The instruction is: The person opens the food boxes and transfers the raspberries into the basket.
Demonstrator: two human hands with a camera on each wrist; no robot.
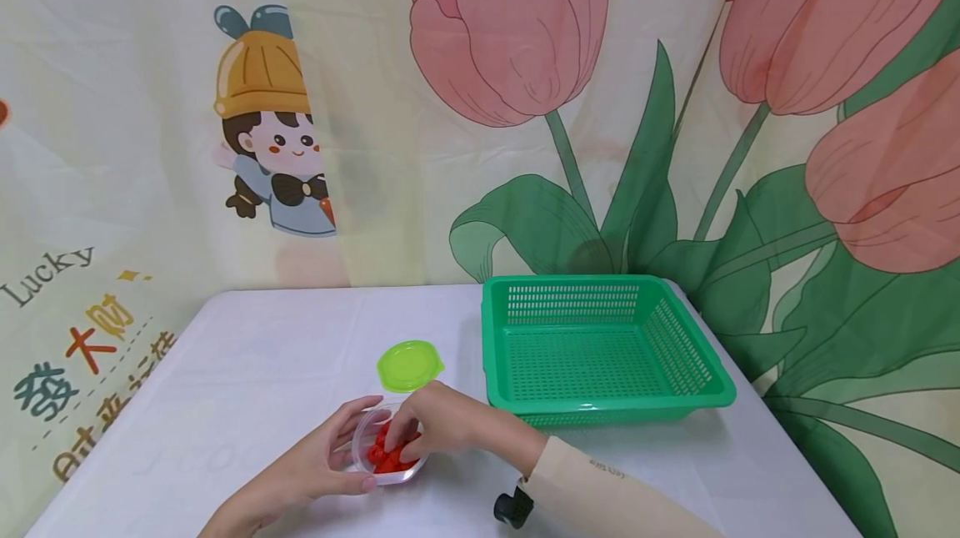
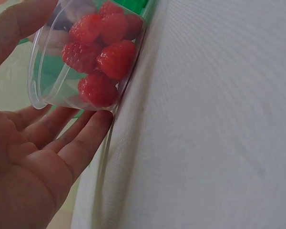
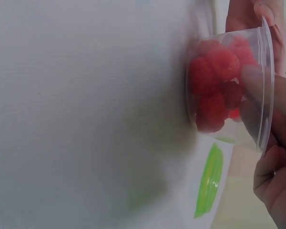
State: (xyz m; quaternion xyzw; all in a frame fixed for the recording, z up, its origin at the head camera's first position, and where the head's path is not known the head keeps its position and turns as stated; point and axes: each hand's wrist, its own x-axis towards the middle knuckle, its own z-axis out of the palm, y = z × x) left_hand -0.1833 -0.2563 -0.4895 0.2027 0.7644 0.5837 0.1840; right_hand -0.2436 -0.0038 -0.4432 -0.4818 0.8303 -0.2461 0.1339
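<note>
A clear plastic tub stands on the white-covered table with several red raspberries inside. My left hand holds the tub from its left side, thumb at the near side and fingers at the far side. In the left wrist view, its fingertips touch the tub's wall close to the table. From above, my right hand reaches inside the tub, its fingers bent down among the raspberries. Whether they pinch one is unclear through the plastic wall. A bright green lid lies flat just behind the tub.
A green slotted basket sits at the back right of the table. Beside the right sleeve is a small black object. Behind the table hangs a printed cloth with tulips and a cartoon figure.
</note>
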